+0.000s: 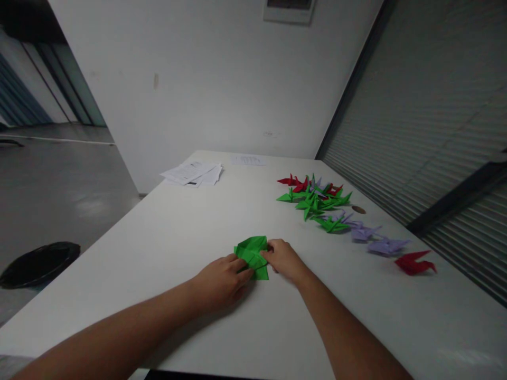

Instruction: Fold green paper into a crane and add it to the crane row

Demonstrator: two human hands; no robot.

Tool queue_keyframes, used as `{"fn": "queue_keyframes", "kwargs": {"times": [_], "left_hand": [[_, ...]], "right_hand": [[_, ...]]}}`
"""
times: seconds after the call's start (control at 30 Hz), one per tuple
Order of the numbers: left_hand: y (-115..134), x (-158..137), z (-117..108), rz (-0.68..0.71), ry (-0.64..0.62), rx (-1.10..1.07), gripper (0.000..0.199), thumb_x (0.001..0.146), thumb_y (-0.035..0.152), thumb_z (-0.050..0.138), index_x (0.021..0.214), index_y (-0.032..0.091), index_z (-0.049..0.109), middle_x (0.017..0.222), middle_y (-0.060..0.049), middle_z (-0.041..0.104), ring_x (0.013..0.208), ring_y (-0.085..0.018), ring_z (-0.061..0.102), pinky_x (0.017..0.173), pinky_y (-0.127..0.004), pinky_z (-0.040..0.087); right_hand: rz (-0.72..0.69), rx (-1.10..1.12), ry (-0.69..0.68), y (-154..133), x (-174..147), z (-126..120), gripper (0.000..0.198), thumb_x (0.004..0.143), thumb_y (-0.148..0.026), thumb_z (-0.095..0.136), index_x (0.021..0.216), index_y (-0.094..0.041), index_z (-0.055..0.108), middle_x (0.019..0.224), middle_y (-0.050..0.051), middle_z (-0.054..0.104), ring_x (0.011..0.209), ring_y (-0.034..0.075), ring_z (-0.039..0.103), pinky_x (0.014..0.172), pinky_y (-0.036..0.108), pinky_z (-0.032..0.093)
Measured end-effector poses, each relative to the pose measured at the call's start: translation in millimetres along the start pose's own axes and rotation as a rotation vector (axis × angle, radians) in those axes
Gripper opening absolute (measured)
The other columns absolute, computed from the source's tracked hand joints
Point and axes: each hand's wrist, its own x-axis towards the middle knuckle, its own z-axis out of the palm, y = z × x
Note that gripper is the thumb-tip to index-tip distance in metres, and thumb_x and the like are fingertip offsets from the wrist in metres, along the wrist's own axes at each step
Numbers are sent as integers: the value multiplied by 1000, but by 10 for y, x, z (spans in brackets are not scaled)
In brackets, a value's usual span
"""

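Observation:
A partly folded sheet of green origami paper (253, 252) lies on the white table in front of me, one flap raised at its top. My left hand (222, 279) comes in from the left, its fingertips pressing the paper's lower left part against the table. At the right edge, my right hand (282, 257) pinches the paper between thumb and fingers. Part of the sheet is hidden beneath the fingers of both hands.
Folded paper cranes in green (312, 205), red (415, 263) and purple (386, 246) spread along the table's right side. Printed sheets (190, 171) lie at the far left. A black-lined bin (39, 264) stands on the floor to the left. Blinds (428, 116) cover the right side.

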Motion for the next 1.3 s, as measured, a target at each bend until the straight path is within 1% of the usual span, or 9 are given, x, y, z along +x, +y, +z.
{"fn": "queue_keyframes", "kwargs": {"times": [0.1,0.23,0.4,0.53,0.6,0.67,0.93,1.13,1.3], "left_hand": [[3,7,21,12,16,17,32,95,25,59,125,16,63,110,-12,66,99,-28,60,89,-43,55],[-16,1,63,21,19,35,22,94,25,60,111,15,69,108,-12,65,100,-29,59,90,-42,55],[-28,-15,54,45,-2,57,19,95,27,60,105,15,70,120,-13,66,100,-28,59,88,-41,53],[-23,-6,56,63,-1,77,44,98,45,60,130,15,62,147,-14,57,108,-31,58,90,-45,50],[-23,-2,81,66,9,76,65,98,58,54,147,16,49,153,-17,52,111,-33,56,90,-47,47],[-29,-5,114,64,6,80,72,99,64,47,154,17,42,156,-17,49,113,-34,55,91,-48,45],[-67,-53,158,69,-13,102,63,103,55,46,151,15,49,157,-15,50,118,-35,53,92,-47,42],[-79,-48,149,72,3,79,63,101,53,51,151,15,49,156,-15,51,116,-35,54,92,-48,43],[-86,-58,120,90,7,44,62,101,51,52,152,17,48,156,-15,51,119,-35,53,95,-49,42]], "right_hand": [[-53,-91,43,7,7,3,15,83,-18,67,68,-18,66,58,4,65,53,16,58,52,26,33],[-64,-183,70,15,29,1,14,81,-17,68,67,-17,68,70,8,71,64,19,62,57,28,33],[-7,-162,42,-2,28,-3,19,85,-19,66,66,-19,64,54,3,62,53,16,56,54,27,29],[11,-157,36,-11,17,-7,19,86,-19,65,68,-18,64,53,2,62,50,16,55,53,27,29],[22,-160,26,-13,17,-11,17,87,-19,64,70,-17,65,54,3,63,50,15,56,54,27,30],[34,-166,16,-20,19,-17,17,88,-20,65,71,-17,66,54,2,63,50,15,56,54,26,31],[65,-184,10,-68,-9,-71,22,91,-22,63,70,-15,67,54,1,62,49,13,56,51,24,32],[-97,-145,-41,-38,-58,-115,15,74,-27,81,75,-14,73,73,5,74,66,17,64,54,23,36],[-83,-176,-9,-22,-46,-94,12,79,-24,74,71,-15,72,72,6,75,66,18,65,56,25,36]]}}
